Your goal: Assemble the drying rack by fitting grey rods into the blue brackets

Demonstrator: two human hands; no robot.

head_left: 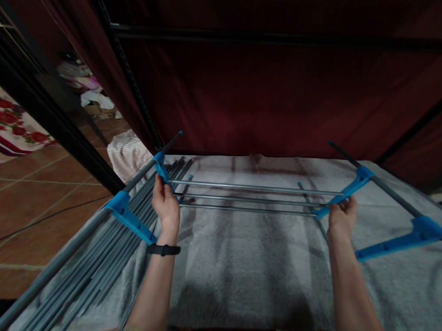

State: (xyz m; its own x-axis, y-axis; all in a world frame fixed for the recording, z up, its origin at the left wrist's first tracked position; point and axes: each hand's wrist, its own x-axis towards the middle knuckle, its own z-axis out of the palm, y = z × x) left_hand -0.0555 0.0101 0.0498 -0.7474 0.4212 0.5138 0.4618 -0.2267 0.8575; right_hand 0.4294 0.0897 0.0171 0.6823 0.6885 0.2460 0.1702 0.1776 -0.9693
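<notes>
A grey metal rack with blue plastic brackets lies over a grey towel (pixel 238 265). My left hand (pixel 165 202) grips the far left blue bracket (pixel 160 168) where three thin cross rods (pixel 249 196) meet it. My right hand (pixel 342 211) holds the far right blue bracket (pixel 347 192) at the other end of those rods. A black band sits on my left wrist. The left side rail (pixel 72 249) and right side rail (pixel 393 194) run toward me, each with a second blue bracket (pixel 131 220), (pixel 406 239) nearer to me.
A bundle of loose grey rods (pixel 104 273) lies along the towel's left edge. A dark red curtain (pixel 269 89) on a black frame hangs right behind. At left are tiled floor (pixel 26 200), a striped cloth (pixel 127 153) and flowered fabric (pixel 8 120).
</notes>
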